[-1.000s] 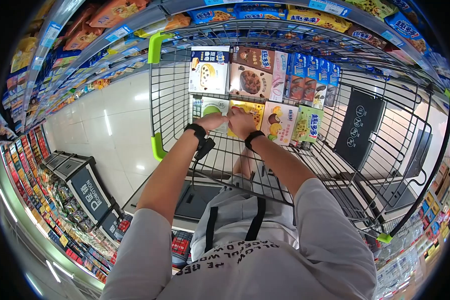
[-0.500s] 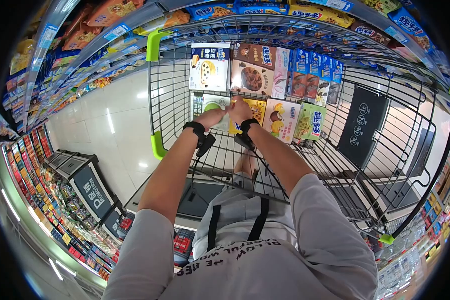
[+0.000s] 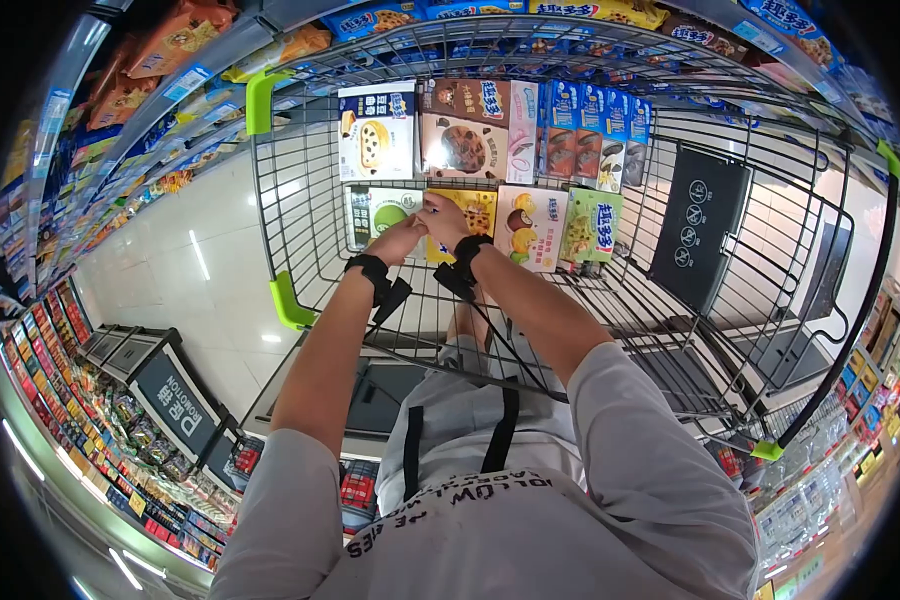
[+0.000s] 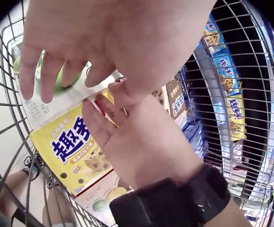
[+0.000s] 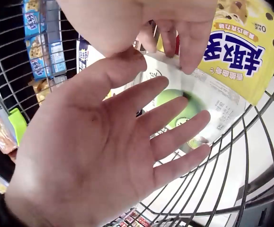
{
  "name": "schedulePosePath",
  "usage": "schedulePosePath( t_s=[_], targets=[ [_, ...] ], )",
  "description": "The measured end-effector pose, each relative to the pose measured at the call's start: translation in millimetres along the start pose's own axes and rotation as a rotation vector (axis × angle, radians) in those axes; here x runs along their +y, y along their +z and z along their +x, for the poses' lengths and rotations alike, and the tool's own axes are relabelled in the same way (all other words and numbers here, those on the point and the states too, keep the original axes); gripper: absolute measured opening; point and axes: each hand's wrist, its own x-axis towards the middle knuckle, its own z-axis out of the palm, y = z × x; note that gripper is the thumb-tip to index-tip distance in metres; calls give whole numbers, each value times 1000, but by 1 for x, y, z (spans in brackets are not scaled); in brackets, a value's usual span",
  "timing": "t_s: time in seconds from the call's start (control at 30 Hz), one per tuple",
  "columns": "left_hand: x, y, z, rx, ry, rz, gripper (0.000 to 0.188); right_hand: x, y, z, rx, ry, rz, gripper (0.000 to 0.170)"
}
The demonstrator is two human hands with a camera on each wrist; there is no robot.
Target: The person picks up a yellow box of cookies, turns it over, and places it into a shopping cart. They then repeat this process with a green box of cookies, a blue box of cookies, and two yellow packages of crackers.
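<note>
Both hands meet above the cart's boxes, thumb sides touching. My left hand (image 3: 398, 243) hovers over a white box with a green fruit picture (image 3: 360, 215), its fingers loosely extended and spread in the right wrist view (image 5: 103, 137). My right hand (image 3: 446, 222) is beside the yellow cookie box (image 3: 478, 215); in the left wrist view its fingers (image 4: 99, 125) are slightly bent. Small shiny bits show by the right fingers, too small to identify. Neither hand grips a box. The yellow box (image 4: 68, 142) lies between the white box and a pale pink one (image 4: 99, 194).
The wire cart (image 3: 270, 190) holds a back row of boxes, including a white box (image 3: 375, 135), a brown box (image 3: 465, 130) and blue packs (image 3: 580, 130), plus a green box (image 3: 592, 225) in front. Snack shelves (image 3: 185, 85) stand beyond. A promotion stand (image 3: 170, 395) is at left.
The cart and its boxes appear shifted left and slightly up in the head view, with the hands shifting left too. The hands stay together; the boxes keep their arrangement.
</note>
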Motion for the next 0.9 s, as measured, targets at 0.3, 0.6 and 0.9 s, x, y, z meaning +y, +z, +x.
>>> schedulePosePath(
  t_s=[0.3,0.6,0.9],
  targets=[
    [2,-33,-6,271,121,-322,57,19,0,26,24,14,-329,27],
    [-6,-44,-9,523,331,-274,46,30,-17,30,-193,5,2,18],
    [2,-19,6,284,144,-24,47,13,-26,18,175,-242,-632,26]
  ],
)
